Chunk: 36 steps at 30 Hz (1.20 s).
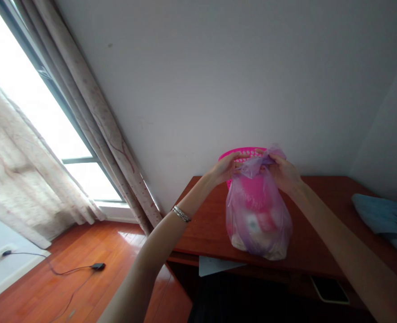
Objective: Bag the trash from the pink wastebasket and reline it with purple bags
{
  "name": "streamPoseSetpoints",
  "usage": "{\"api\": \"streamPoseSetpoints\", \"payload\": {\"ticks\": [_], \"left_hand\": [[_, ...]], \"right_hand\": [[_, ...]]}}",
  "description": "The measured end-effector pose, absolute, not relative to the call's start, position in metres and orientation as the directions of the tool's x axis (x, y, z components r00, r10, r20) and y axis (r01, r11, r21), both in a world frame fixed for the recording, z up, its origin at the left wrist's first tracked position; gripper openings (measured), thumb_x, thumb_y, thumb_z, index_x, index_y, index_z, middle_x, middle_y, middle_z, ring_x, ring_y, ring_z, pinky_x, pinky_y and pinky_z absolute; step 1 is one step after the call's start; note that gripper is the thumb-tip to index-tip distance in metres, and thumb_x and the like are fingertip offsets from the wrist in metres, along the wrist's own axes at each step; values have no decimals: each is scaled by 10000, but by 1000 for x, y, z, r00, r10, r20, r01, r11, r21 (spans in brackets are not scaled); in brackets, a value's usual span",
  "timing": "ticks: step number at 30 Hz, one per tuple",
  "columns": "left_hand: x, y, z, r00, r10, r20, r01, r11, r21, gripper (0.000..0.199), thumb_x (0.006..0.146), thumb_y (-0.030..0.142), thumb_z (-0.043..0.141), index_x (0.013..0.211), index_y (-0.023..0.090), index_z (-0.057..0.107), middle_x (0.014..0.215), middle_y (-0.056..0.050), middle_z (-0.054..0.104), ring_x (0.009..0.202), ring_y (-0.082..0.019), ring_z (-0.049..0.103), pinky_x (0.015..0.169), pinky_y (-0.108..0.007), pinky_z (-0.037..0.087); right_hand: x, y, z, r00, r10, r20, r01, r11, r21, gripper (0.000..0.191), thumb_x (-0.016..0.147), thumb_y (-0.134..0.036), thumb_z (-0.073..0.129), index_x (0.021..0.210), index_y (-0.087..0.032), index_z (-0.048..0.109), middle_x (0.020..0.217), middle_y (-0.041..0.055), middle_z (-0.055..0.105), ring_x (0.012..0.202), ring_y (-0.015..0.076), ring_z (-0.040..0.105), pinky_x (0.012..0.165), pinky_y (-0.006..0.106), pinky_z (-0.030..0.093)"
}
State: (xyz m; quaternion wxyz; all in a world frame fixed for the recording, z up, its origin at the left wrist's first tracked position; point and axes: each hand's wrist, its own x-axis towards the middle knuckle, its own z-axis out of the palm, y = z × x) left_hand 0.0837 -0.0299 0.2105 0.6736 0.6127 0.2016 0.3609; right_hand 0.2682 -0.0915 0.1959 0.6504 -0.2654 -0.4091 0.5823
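A thin purple bag is in front of the person, over the front part of a reddish-brown table, though whether its bottom rests on the wood or hangs just above it cannot be told; pink, red and whitish shapes show blurred through the plastic; the right hand pinches the twisted top of the bag between thumb and fingers; the left hand is at the other side of that top, its fingers reaching toward the knot-like bunch, but how firmly it grips cannot be told; a silver bracelet circles the left wrist; behind the bag, near the wall, stands a pink basket with holes in its side; a blue cloth-like thing lies to the right; below the tabletop are a phone and a white sheet; at the left, a curtain hangs beside the window, and a black adapter lies on the wooden floor.
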Motion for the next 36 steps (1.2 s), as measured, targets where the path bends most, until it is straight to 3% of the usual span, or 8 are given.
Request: {"api": "streamPoseSetpoints", "payload": {"ticks": [4,11,16,21,31,36], "left_hand": [[84,-25,208,744,658,117,-287,157,945,236,876,340,538,933,131,631,705,-55,640,589,-118,575,470,-188,360],[83,-22,207,735,672,95,-289,183,940,229,895,294,467,918,106,597,676,-54,622,577,-121,571,511,-199,397],[81,-21,206,723,687,71,-304,224,926,252,899,333,505,970,117,614,662,-37,622,494,-95,509,460,-193,328],[80,-30,212,726,688,12,-267,266,926,395,926,365,445,1150,80,602,766,-103,683,530,-114,538,494,-205,350],[79,-29,211,703,710,22,-265,233,936,452,933,409,432,1197,78,588,873,-141,709,637,-154,608,632,-252,446],[78,-32,213,691,723,18,-259,223,940,453,936,416,416,1206,91,578,810,-127,706,642,-165,620,675,-271,457]], "right_hand": [[266,-94,197,14,968,251,-525,220,-822,286,878,-315,465,1067,-239,667,940,14,686,684,112,566,632,249,475],[268,-95,198,-33,973,227,-603,161,-781,304,871,-263,479,1127,-227,638,861,20,675,616,108,540,585,255,476],[268,-97,199,-57,975,216,-622,135,-771,313,877,-265,478,1149,-225,628,765,12,630,575,98,490,541,229,427],[268,-95,197,-78,964,253,-611,154,-776,341,864,-276,503,1184,-220,608,709,-2,587,560,93,458,523,222,388],[271,-89,191,-93,963,252,-552,161,-818,395,852,-287,518,1233,-213,590,729,7,630,581,97,499,521,214,396],[268,-92,193,-100,959,265,-513,178,-840,414,840,-287,505,1237,-202,587,727,22,648,645,136,563,559,246,430]]}}
